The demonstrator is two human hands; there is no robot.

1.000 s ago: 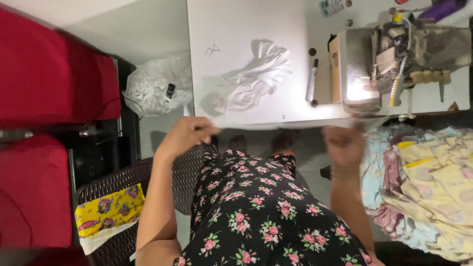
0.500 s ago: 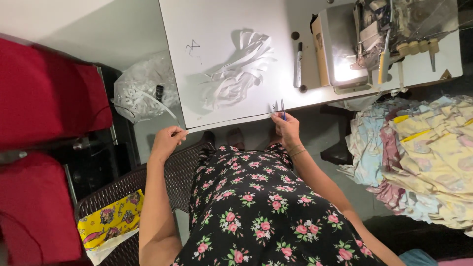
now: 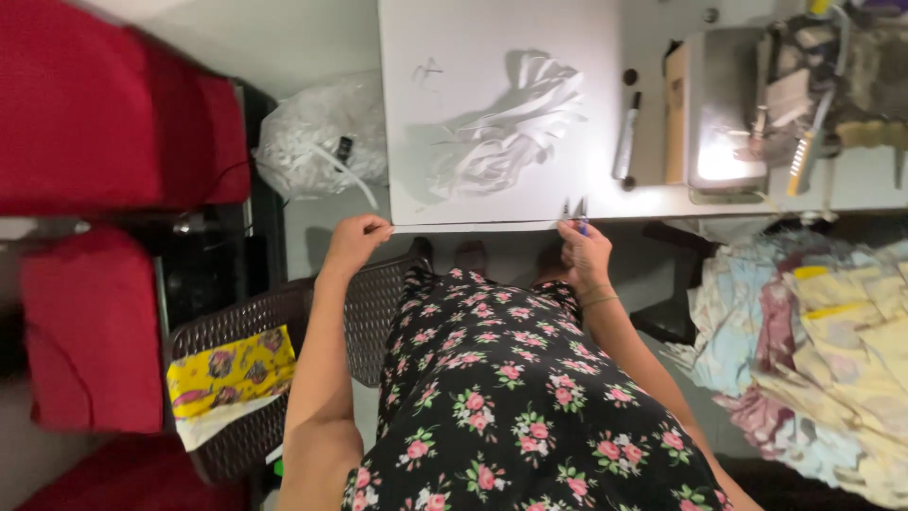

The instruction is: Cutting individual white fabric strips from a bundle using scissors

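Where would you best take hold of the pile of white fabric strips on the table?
Grip the pile of white strips at its bunched lower-left end, coming from the table's near edge, probably. The strips gather there and fan apart toward the upper right, so one pinch should catch most. The left hand is nearest.

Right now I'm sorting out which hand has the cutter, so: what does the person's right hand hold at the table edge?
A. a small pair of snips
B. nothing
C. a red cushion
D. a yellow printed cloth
A: the right hand grips small snips, blades pointing up over the white strip that the left hand pinches.
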